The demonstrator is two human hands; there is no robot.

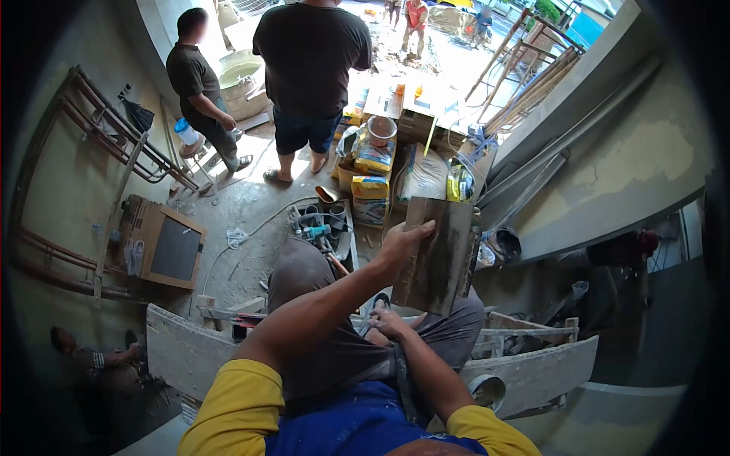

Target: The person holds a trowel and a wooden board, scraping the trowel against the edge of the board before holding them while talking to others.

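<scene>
My left hand (403,247) grips the left edge of a flat, dark rectangular board (439,262) with streaked, worn faces, thumb across its front. The board stands tilted upright above my knees. Lower down, between my thighs, my right hand (389,324) rests close to my foot (380,302), its fingers loosely stretched out and nothing visible in them. I sit on a pale plank (532,372) spattered with dried material. A round container (487,391) is beside my right hip.
Ahead stand yellow sacks (370,190), a bucket (381,129) and a tool crate (323,224). Two people, one in a black shirt (312,61), are near a large tub (242,80). A framed cardboard box (163,243) and metal frames (114,121) line the left wall; long boards (563,144) lean right.
</scene>
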